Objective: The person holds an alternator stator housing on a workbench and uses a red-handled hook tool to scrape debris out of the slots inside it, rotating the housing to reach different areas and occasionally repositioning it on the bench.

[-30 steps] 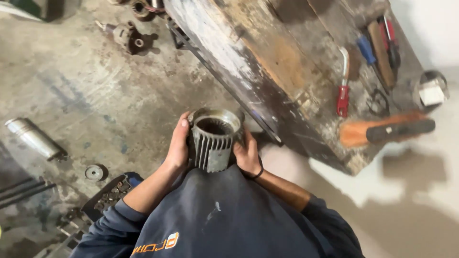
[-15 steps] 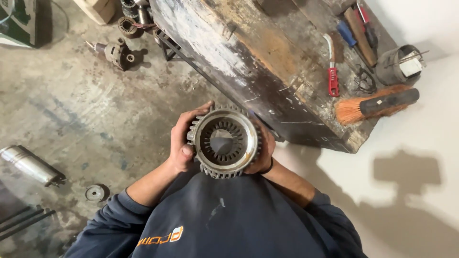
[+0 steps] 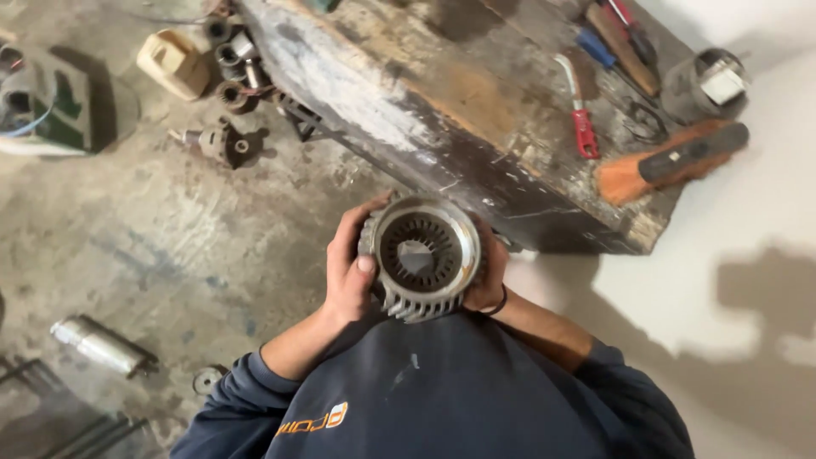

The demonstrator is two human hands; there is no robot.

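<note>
I hold a round metal motor housing (image 3: 422, 255) in front of my chest, gripped from both sides. It has cooling fins on the outside and a slotted core inside. Its open end faces up at me. My left hand (image 3: 348, 272) wraps its left side, thumb on the rim. My right hand (image 3: 490, 276), with a dark band at the wrist, cups the right side and is mostly hidden behind the housing. My dark blue sleeves and chest fill the bottom of the view.
A worn wooden workbench (image 3: 442, 110) stands just beyond the housing, carrying a red-handled tool (image 3: 582, 127), an orange-bristled brush (image 3: 671, 161) and a grey can (image 3: 701, 81). On the concrete floor lie metal parts (image 3: 223, 143), a beige container (image 3: 174, 64) and a silver cylinder (image 3: 98, 344).
The housing has tipped from lying sideways to showing its open end. Both hands stayed on it. The view has shifted, so the bench and floor items sit lower in the picture.
</note>
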